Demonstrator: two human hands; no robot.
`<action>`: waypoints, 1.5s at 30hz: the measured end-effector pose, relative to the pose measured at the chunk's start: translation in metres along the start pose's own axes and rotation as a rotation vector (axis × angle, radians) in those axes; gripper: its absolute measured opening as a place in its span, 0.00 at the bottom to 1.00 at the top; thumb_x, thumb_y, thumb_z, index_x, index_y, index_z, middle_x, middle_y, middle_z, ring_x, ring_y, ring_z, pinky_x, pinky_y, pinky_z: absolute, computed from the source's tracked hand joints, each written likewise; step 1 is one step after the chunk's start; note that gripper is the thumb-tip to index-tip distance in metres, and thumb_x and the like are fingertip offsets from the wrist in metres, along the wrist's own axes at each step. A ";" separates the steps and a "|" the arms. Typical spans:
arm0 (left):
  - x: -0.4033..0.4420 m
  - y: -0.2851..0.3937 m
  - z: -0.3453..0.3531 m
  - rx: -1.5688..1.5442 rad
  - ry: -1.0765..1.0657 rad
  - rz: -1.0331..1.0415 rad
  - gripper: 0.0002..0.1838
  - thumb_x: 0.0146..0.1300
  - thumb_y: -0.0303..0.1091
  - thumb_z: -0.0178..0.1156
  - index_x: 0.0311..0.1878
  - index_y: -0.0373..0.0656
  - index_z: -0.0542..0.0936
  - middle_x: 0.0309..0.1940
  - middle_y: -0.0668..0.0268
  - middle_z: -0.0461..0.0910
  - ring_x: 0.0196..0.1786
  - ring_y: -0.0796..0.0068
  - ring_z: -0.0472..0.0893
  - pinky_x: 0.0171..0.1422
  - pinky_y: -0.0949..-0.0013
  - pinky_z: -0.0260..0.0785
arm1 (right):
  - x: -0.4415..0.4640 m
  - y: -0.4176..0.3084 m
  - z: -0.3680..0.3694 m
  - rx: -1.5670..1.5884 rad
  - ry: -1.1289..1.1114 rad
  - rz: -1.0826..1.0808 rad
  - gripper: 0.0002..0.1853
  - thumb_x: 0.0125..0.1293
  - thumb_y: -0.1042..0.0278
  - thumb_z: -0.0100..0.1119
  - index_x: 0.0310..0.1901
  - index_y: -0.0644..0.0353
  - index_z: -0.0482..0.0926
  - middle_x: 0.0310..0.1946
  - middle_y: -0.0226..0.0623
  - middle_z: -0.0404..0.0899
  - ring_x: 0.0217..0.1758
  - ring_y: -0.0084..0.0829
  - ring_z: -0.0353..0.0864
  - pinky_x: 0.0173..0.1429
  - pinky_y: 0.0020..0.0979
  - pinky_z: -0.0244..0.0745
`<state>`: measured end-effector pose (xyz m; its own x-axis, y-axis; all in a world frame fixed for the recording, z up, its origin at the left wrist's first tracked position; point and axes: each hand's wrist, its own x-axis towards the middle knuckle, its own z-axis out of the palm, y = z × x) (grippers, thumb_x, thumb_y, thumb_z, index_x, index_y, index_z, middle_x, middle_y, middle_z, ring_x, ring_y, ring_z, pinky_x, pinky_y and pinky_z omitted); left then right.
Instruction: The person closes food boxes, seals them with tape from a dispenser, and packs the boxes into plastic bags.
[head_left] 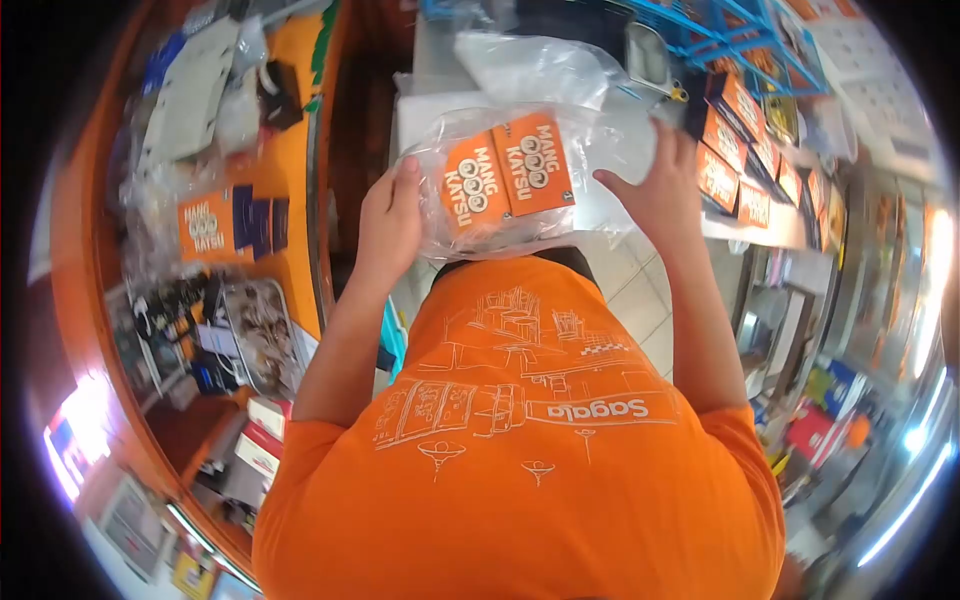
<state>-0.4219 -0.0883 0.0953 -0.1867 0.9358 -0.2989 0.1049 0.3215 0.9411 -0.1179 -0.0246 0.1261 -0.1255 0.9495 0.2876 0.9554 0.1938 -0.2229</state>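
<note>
Two orange boxes with white "MANG KATSU" print, a left one (pixel 475 185) and a right one (pixel 535 165), lie side by side in a clear plastic bag (pixel 432 215) at the counter's front edge. My left hand (pixel 398 215) is at the bag's left side, with its fingers together against the plastic; the thumb points up. To the right of the bag, my right hand (pixel 660 190) is raised with thumb and fingers spread, and nothing is in it. Another sheet of clear plastic (pixel 535 70) lies behind the boxes.
Several similar orange boxes (pixel 722 140) stand at the right, near a blue rack (pixel 740 35). A metal container (pixel 648 55) is at the back. On the left orange counter (pixel 285 165) are more orange boxes (pixel 210 225), plastic bags and a metal tray (pixel 260 325).
</note>
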 end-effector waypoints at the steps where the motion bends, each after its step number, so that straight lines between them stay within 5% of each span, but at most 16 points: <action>1: 0.000 0.005 0.001 0.037 -0.029 0.002 0.25 0.78 0.50 0.46 0.50 0.35 0.79 0.29 0.70 0.77 0.33 0.79 0.76 0.39 0.72 0.69 | 0.002 0.016 0.009 -0.080 -0.026 0.079 0.23 0.58 0.52 0.71 0.45 0.64 0.79 0.38 0.42 0.82 0.46 0.45 0.83 0.46 0.48 0.77; 4: 0.002 0.027 0.004 0.130 0.011 0.094 0.23 0.78 0.50 0.46 0.44 0.38 0.79 0.24 0.72 0.72 0.23 0.81 0.71 0.26 0.74 0.63 | 0.027 0.051 0.007 0.112 -0.524 0.410 0.19 0.61 0.54 0.67 0.41 0.66 0.82 0.31 0.44 0.84 0.37 0.44 0.85 0.43 0.44 0.78; 7: -0.004 0.060 -0.009 0.537 0.134 0.192 0.25 0.79 0.49 0.44 0.46 0.34 0.81 0.30 0.60 0.82 0.34 0.70 0.80 0.40 0.66 0.71 | 0.050 0.006 -0.074 0.443 -0.496 0.430 0.15 0.64 0.60 0.62 0.42 0.64 0.84 0.29 0.38 0.85 0.25 0.32 0.83 0.34 0.33 0.77; 9: 0.002 0.063 -0.020 0.151 0.266 0.155 0.24 0.79 0.49 0.44 0.34 0.40 0.76 0.20 0.67 0.73 0.22 0.76 0.73 0.27 0.72 0.64 | 0.052 -0.005 -0.092 0.486 -0.367 0.294 0.13 0.64 0.66 0.60 0.46 0.64 0.82 0.33 0.44 0.86 0.29 0.37 0.87 0.37 0.34 0.79; 12: -0.006 0.097 -0.008 0.041 0.254 0.075 0.21 0.78 0.51 0.44 0.34 0.45 0.70 0.19 0.72 0.65 0.20 0.83 0.65 0.21 0.77 0.56 | 0.040 0.004 -0.120 0.571 -0.336 0.162 0.15 0.64 0.69 0.60 0.51 0.63 0.80 0.39 0.43 0.85 0.31 0.33 0.87 0.36 0.32 0.79; 18: -0.004 0.104 0.019 0.025 0.446 0.095 0.18 0.78 0.47 0.46 0.33 0.46 0.69 0.17 0.72 0.64 0.17 0.82 0.64 0.20 0.76 0.55 | 0.019 0.086 -0.150 1.144 -0.419 0.002 0.16 0.68 0.66 0.60 0.54 0.63 0.78 0.45 0.38 0.85 0.41 0.33 0.89 0.41 0.32 0.81; 21: 0.000 0.108 0.020 0.009 0.638 0.009 0.20 0.78 0.50 0.46 0.33 0.47 0.71 0.18 0.74 0.64 0.19 0.84 0.63 0.20 0.77 0.54 | 0.037 0.159 -0.101 1.246 -0.335 0.382 0.18 0.70 0.61 0.60 0.57 0.63 0.77 0.50 0.41 0.84 0.52 0.37 0.86 0.50 0.36 0.80; 25: -0.003 0.109 0.001 0.120 0.611 -0.004 0.19 0.76 0.48 0.49 0.33 0.45 0.73 0.18 0.73 0.66 0.20 0.82 0.66 0.20 0.77 0.54 | -0.030 0.272 0.064 -0.129 -0.116 0.123 0.41 0.64 0.47 0.63 0.73 0.60 0.61 0.73 0.54 0.58 0.79 0.52 0.52 0.75 0.61 0.51; 27: -0.004 0.113 -0.002 0.312 0.638 0.010 0.19 0.76 0.48 0.49 0.32 0.44 0.73 0.20 0.72 0.68 0.23 0.82 0.67 0.23 0.76 0.57 | -0.072 0.267 0.109 -0.042 -0.151 0.161 0.47 0.62 0.46 0.64 0.76 0.57 0.53 0.77 0.55 0.48 0.81 0.56 0.43 0.76 0.67 0.40; 31: -0.007 0.129 -0.010 0.688 0.610 0.100 0.20 0.77 0.46 0.49 0.30 0.43 0.75 0.28 0.68 0.73 0.33 0.80 0.71 0.38 0.72 0.65 | -0.087 0.202 0.090 -0.122 -0.320 0.274 0.46 0.56 0.49 0.69 0.74 0.53 0.59 0.73 0.53 0.57 0.77 0.51 0.55 0.74 0.60 0.49; 33: -0.005 0.136 0.001 0.590 0.623 0.077 0.18 0.77 0.44 0.50 0.32 0.43 0.74 0.30 0.68 0.73 0.39 0.77 0.71 0.46 0.69 0.65 | -0.078 0.202 0.086 -0.073 -0.308 0.175 0.44 0.55 0.47 0.71 0.72 0.49 0.64 0.69 0.52 0.63 0.74 0.51 0.61 0.70 0.59 0.57; 35: -0.004 0.131 -0.010 -0.048 0.442 0.033 0.15 0.76 0.43 0.51 0.36 0.42 0.75 0.25 0.70 0.69 0.32 0.77 0.70 0.38 0.70 0.63 | -0.063 0.216 0.098 -0.018 -0.302 0.153 0.42 0.54 0.46 0.71 0.70 0.47 0.65 0.68 0.50 0.64 0.72 0.50 0.62 0.68 0.59 0.60; 39: -0.011 0.145 -0.010 -0.125 0.154 -0.139 0.16 0.77 0.44 0.49 0.44 0.39 0.75 0.18 0.72 0.65 0.15 0.82 0.60 0.21 0.75 0.55 | -0.021 0.218 0.067 0.155 -0.462 0.229 0.44 0.52 0.45 0.73 0.70 0.46 0.65 0.63 0.49 0.69 0.63 0.51 0.72 0.61 0.52 0.72; 41: -0.014 0.149 -0.017 -0.078 0.048 -0.142 0.17 0.77 0.44 0.49 0.45 0.38 0.76 0.18 0.71 0.65 0.15 0.82 0.61 0.21 0.75 0.54 | -0.007 0.251 0.064 0.355 -0.407 0.253 0.47 0.53 0.51 0.74 0.72 0.56 0.61 0.57 0.54 0.76 0.62 0.53 0.74 0.64 0.49 0.71; 44: -0.017 0.145 -0.022 -0.074 -0.078 -0.134 0.20 0.77 0.45 0.48 0.49 0.34 0.77 0.18 0.69 0.67 0.16 0.80 0.64 0.21 0.76 0.55 | 0.024 0.227 -0.018 1.032 -0.503 0.442 0.41 0.58 0.74 0.70 0.72 0.61 0.60 0.50 0.42 0.77 0.46 0.28 0.81 0.49 0.28 0.80; 45: -0.016 0.139 -0.024 -0.101 -0.076 -0.113 0.21 0.77 0.45 0.48 0.52 0.33 0.77 0.18 0.69 0.68 0.16 0.79 0.65 0.21 0.77 0.56 | 0.036 0.189 -0.060 0.954 -0.488 0.451 0.42 0.57 0.79 0.68 0.74 0.60 0.59 0.55 0.41 0.77 0.44 0.24 0.82 0.49 0.25 0.77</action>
<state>-0.4277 -0.0620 0.2347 -0.1172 0.9039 -0.4114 -0.0116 0.4130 0.9107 0.0744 0.0319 0.1503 -0.1131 0.9336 -0.3401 0.3767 -0.2764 -0.8841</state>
